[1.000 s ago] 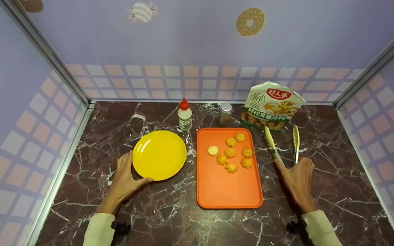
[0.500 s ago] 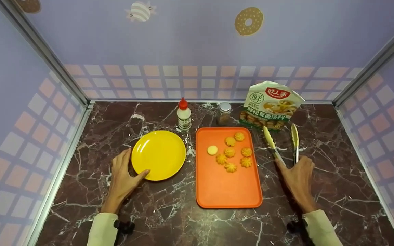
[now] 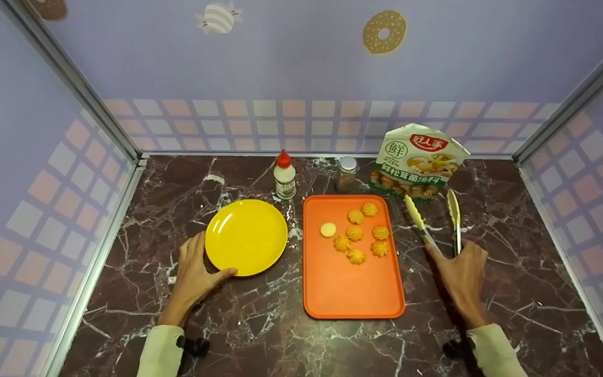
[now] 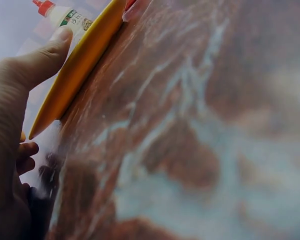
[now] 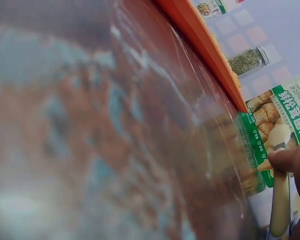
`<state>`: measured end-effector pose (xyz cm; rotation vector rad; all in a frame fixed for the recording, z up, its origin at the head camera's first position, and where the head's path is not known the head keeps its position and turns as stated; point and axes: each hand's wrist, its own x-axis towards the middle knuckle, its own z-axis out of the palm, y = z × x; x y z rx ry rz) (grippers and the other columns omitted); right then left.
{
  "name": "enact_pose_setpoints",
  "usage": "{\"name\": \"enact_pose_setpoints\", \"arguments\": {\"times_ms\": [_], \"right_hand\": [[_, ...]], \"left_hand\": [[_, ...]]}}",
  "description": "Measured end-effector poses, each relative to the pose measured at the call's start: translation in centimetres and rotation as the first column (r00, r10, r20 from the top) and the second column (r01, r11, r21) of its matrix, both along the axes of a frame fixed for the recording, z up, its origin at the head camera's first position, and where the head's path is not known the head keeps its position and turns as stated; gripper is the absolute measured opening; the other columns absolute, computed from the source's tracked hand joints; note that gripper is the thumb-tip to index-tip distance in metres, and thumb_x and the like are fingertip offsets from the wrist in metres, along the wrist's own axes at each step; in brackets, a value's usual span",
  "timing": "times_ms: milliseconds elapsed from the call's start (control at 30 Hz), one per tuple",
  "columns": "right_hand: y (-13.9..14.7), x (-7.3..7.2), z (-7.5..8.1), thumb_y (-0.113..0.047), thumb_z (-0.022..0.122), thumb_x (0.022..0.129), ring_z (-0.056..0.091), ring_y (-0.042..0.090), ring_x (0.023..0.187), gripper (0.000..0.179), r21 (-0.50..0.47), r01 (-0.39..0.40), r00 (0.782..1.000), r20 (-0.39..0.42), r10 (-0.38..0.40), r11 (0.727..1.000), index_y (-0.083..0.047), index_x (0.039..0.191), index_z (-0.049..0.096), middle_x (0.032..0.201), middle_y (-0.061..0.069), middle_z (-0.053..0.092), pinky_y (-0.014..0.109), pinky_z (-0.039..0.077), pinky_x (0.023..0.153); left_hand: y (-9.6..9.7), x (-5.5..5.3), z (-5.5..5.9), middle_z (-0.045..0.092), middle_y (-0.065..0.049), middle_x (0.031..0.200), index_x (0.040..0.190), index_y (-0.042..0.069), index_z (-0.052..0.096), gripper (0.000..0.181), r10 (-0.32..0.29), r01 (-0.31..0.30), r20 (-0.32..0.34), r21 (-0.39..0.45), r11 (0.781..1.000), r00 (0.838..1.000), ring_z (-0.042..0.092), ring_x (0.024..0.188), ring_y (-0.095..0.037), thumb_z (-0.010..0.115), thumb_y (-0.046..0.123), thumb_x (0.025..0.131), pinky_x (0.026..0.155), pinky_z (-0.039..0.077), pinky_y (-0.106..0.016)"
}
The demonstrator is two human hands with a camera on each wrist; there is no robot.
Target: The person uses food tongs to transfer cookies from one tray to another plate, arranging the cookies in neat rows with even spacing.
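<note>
On the left, a round yellow plate [image 3: 246, 237] rests on the marbled surface. My left hand [image 3: 195, 272] holds it by the near-left rim, thumb [image 3: 225, 273] at the front edge and fingers along the left side. In the left wrist view the thumb overlaps the plate's [image 4: 77, 70] edge. To the right, my right hand [image 3: 461, 272] grips a pair of tongs [image 3: 431, 238]; their cream tips stand spread apart and point away from me. An orange tray [image 3: 354, 298] lies between the hands, bearing several swirl-shaped cookies [image 3: 354, 233] and one pale round piece [image 3: 327, 230].
Behind the plate stands a red-capped squeeze bottle [image 3: 285, 180]. A seasoning jar [image 3: 346, 175] is behind the tray, and a green-and-white food pouch [image 3: 419, 162] stands beyond the tong tips. Patterned walls close off the back and both sides.
My left thumb has lifted slightly off the plate's front rim and returned to it. The tongs, plate and tray stay in place, apart from a slight camera shift.
</note>
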<state>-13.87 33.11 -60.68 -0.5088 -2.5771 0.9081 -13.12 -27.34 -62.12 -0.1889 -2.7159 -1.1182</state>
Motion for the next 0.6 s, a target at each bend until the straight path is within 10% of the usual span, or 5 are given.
{"name": "enact_pose_setpoints", "arguments": {"times_ms": [600], "right_hand": [[1.9, 2.6, 1.7, -0.043, 0.094, 0.089, 0.064, 0.053, 0.112, 0.084, -0.064, -0.01, 1.0, -0.012, 0.01, 0.998, 0.009, 0.146, 0.062, 0.118, 0.03, 0.066, 0.066, 0.046, 0.102]], "left_hand": [[0.0, -0.1, -0.1, 0.034, -0.032, 0.166, 0.17, -0.006, 0.027, 0.139, -0.012, 0.014, 0.033, -0.039, 0.999, 0.999, 0.025, 0.154, -0.051, 0.102, 0.054, 0.07, 0.125, 0.023, -0.07]]}}
